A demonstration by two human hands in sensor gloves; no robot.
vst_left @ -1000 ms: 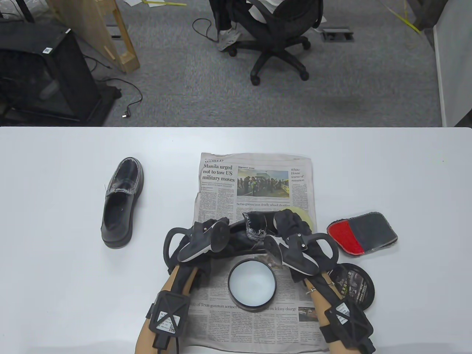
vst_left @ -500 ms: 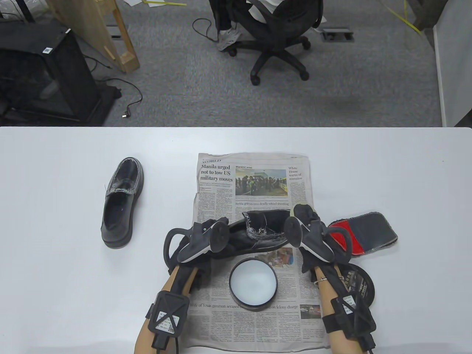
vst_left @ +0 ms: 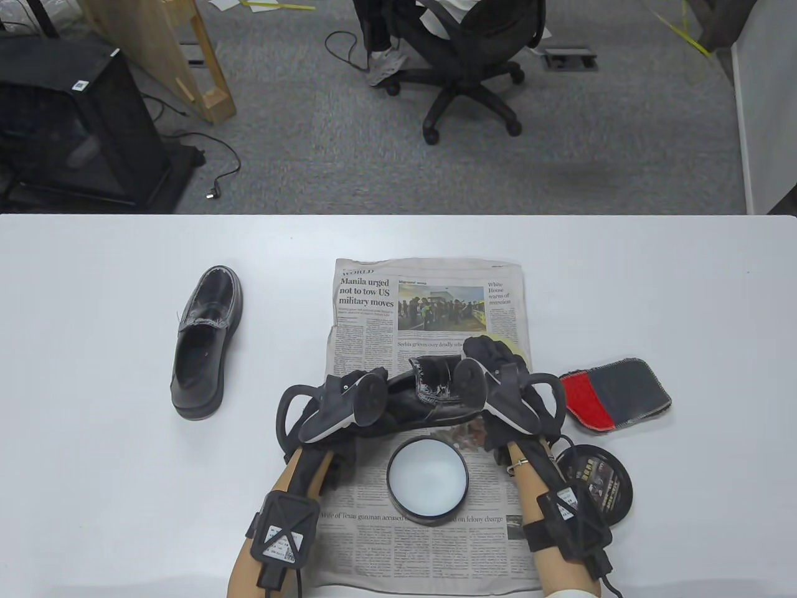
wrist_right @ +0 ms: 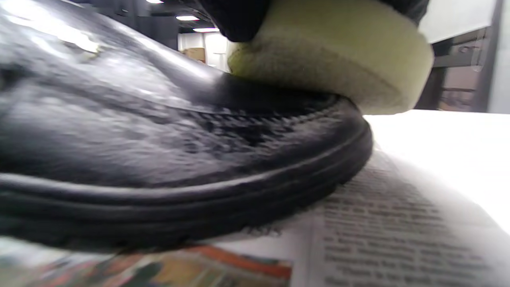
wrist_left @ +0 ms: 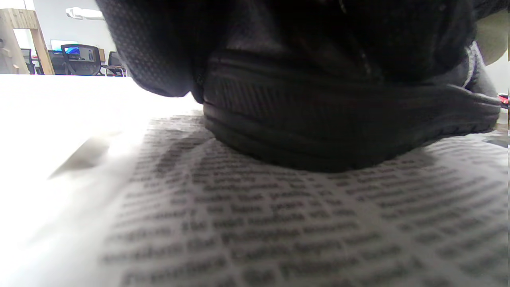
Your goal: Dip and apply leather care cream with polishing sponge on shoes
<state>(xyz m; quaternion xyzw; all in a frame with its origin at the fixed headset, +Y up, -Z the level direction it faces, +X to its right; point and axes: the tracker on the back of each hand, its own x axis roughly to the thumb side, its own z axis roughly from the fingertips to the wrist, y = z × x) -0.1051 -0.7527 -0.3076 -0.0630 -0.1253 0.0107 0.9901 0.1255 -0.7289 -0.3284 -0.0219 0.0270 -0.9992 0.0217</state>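
A black leather shoe [vst_left: 429,398] lies across the newspaper [vst_left: 429,311], toe to the right. My left hand [vst_left: 348,405] grips its heel end; the left wrist view shows the sole [wrist_left: 318,131] on the paper under my gloved fingers. My right hand [vst_left: 492,367] holds a pale yellow sponge [vst_left: 507,344] and presses it on the toe; the right wrist view shows the sponge [wrist_right: 334,59] on the cream-smeared toe [wrist_right: 179,131]. An open tin of white cream [vst_left: 427,479] sits on the newspaper in front of the shoe.
A second black shoe [vst_left: 207,339] lies on the white table [vst_left: 93,374] at the left. A red and grey cloth [vst_left: 613,393] lies at the right, with the tin's black lid [vst_left: 598,486] near my right forearm.
My right hand swung with the sponge from the shoe's top out to the right, then back left onto the toe. My left hand and the shoe stayed put.
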